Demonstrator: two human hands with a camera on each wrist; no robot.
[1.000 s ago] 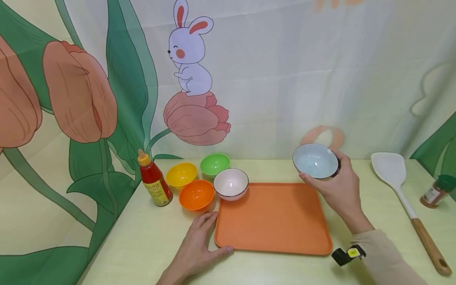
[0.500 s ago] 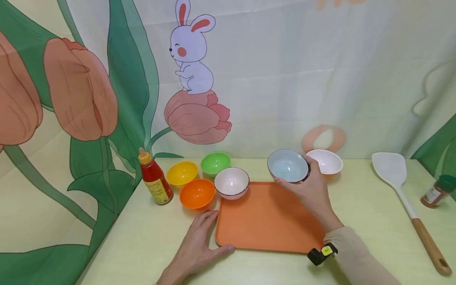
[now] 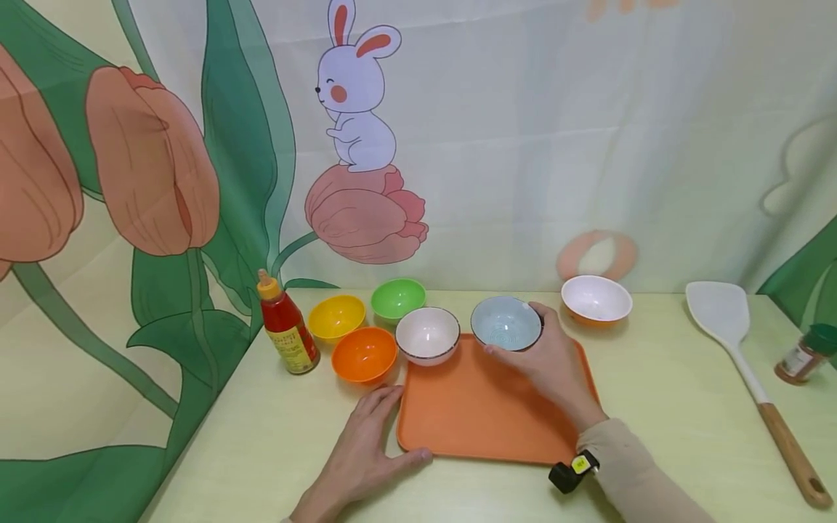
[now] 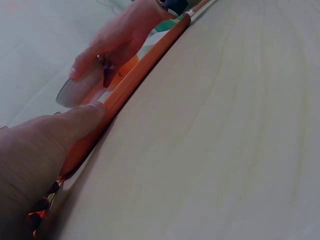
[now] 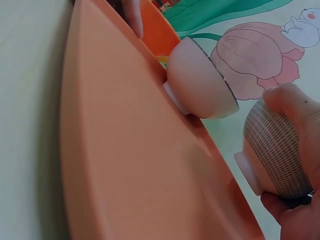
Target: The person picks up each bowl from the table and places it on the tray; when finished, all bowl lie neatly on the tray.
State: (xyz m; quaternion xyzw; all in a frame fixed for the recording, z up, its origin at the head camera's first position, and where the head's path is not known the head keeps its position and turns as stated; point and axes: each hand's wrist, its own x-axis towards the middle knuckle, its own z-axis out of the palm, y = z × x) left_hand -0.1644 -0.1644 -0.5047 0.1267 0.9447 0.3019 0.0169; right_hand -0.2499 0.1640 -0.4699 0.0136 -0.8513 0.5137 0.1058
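Note:
Thumb and fingers of my right hand (image 3: 552, 363) grip a light blue bowl (image 3: 503, 323) by its right side, over the back part of the orange tray (image 3: 490, 414). In the right wrist view this bowl (image 5: 277, 150) has a dark dashed pattern outside and a pale foot. My left hand (image 3: 362, 450) rests at the tray's front left corner. Its fingers lie along the left edge, and in the left wrist view the thumb (image 4: 82, 120) touches the near rim. A white bowl with a dark rim (image 3: 428, 335) stands at the tray's back left corner.
Left of the tray are an orange bowl (image 3: 364, 356), a yellow bowl (image 3: 336, 318), a green bowl (image 3: 399, 300) and a red sauce bottle (image 3: 288, 327). Rightward stand a white-and-orange bowl (image 3: 596, 299), a spatula (image 3: 752, 374) and a green-capped spice jar (image 3: 807, 354). A printed curtain (image 3: 497, 145) hangs behind.
My right hand has carried the blue bowl leftward and lower, from the right to over the tray's back part. The white-and-orange bowl has come into sight. The left hand stays in place.

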